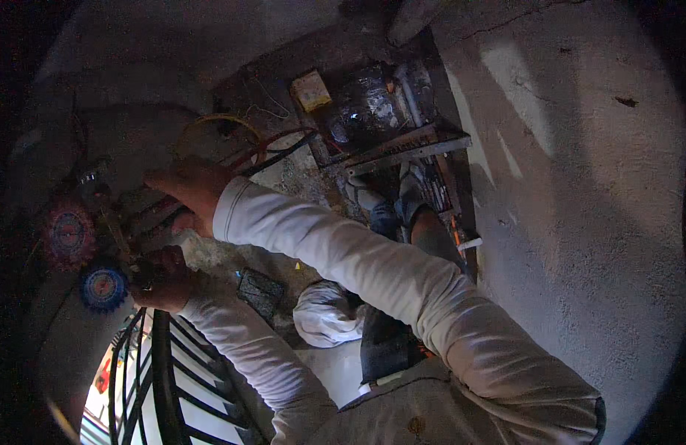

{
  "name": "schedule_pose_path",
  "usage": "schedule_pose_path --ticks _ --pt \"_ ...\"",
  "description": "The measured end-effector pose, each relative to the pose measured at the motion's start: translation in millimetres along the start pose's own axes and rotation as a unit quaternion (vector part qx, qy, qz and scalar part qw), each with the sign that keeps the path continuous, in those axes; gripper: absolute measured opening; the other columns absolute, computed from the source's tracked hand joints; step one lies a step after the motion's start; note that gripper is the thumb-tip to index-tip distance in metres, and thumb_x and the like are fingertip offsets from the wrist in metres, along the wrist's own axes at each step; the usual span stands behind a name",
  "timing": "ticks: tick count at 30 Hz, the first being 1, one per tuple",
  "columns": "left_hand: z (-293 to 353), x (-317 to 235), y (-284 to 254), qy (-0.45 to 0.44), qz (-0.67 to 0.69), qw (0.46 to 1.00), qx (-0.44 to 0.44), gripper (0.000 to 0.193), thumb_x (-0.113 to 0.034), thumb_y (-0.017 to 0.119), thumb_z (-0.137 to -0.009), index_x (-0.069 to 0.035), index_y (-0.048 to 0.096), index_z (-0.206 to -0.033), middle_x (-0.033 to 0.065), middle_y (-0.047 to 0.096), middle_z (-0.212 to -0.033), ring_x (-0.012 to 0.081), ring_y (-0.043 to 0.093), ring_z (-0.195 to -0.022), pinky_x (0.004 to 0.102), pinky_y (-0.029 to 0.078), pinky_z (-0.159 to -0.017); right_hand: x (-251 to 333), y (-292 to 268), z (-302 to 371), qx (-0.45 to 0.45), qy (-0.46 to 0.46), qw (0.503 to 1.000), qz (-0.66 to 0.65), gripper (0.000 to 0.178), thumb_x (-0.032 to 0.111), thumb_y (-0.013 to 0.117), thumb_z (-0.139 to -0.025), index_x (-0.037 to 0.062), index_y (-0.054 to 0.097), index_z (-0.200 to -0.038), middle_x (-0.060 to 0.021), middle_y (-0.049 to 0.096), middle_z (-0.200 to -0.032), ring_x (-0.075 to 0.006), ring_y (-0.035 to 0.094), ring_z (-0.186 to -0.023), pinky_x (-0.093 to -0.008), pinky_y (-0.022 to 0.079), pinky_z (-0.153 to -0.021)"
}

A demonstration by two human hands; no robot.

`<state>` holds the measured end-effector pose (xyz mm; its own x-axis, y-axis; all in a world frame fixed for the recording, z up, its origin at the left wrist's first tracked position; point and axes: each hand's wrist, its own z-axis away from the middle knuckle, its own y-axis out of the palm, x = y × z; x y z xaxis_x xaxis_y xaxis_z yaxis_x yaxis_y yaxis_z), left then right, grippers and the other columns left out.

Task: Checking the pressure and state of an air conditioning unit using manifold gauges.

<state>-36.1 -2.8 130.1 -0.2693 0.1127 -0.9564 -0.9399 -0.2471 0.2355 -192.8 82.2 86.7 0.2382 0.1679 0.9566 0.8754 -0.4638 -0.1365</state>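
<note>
A manifold gauge set with a red-rimmed gauge (pixel 68 231) and a blue-rimmed gauge (pixel 104 288) is up against the dark wall at the left. Close beside the blue gauge, my left hand (pixel 163 280) is closed around the manifold body, its fingertips partly lost in shadow. Farther off, my right hand (pixel 195 189) is closed on a dark reddish hose that runs past it toward the gauges. Its grip is dim and partly hidden. A yellow hose (pixel 221 119) curves behind the right hand, close to a red hose (pixel 263 144).
A black stair railing (pixel 163 371) rises at lower left. On the floor lie a dark flat block (pixel 260 293) and a white cloth bundle (pixel 327 315). A metal-framed box (pixel 365 104) with a yellow carton (pixel 311 90) stands at the back. A rough wall (pixel 573 222) bounds the right.
</note>
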Motion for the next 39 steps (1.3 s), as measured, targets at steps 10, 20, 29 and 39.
schedule_pose_path --ticks 10,20,29,39 --pt "-30.4 6.5 -34.0 0.102 -0.065 0.982 0.146 0.046 -0.054 0.045 -0.078 -0.012 0.058 -0.089 0.0074 0.056 -0.079 0.0221 0.048 -0.059 0.0355 0.034 -0.048 1.9 4.0 -0.8 -0.025 -0.017 1.000 -0.005 0.073 0.015 0.077 -0.063 0.0069 0.041 -0.126 -0.0182 0.057 -0.104 -0.0361 0.056 -0.095 -0.0429 0.045 -0.081" --pt "-17.7 2.6 -24.2 0.063 -0.023 0.992 0.107 0.053 -0.053 0.047 -0.078 -0.007 0.057 -0.101 0.0109 0.059 -0.088 0.0259 0.054 -0.065 0.0359 0.041 -0.050 1.4 7.0 -0.2 -0.043 -0.024 0.999 -0.004 0.077 0.014 0.077 -0.062 0.0065 0.038 -0.128 -0.0175 0.056 -0.110 -0.0369 0.054 -0.101 -0.0435 0.043 -0.087" --pt "-23.7 11.4 -28.7 0.135 -0.052 0.987 0.067 0.044 -0.049 0.054 -0.076 -0.011 0.057 -0.099 0.0108 0.059 -0.091 0.0250 0.053 -0.067 0.0357 0.043 -0.053 0.0 9.7 1.8 -0.027 0.004 1.000 0.001 0.077 0.014 0.077 -0.063 0.0069 0.039 -0.129 -0.0175 0.055 -0.110 -0.0355 0.053 -0.101 -0.0420 0.043 -0.087" --pt "15.6 -3.5 12.0 0.011 -0.013 1.000 0.017 0.046 -0.055 0.049 -0.075 -0.013 0.058 -0.090 0.0083 0.058 -0.083 0.0235 0.050 -0.064 0.0356 0.037 -0.052 3.6 2.7 -1.8 0.002 0.017 1.000 0.002 0.072 0.012 0.075 -0.066 0.0077 0.039 -0.129 -0.0182 0.055 -0.111 -0.0362 0.052 -0.103 -0.0439 0.042 -0.088"
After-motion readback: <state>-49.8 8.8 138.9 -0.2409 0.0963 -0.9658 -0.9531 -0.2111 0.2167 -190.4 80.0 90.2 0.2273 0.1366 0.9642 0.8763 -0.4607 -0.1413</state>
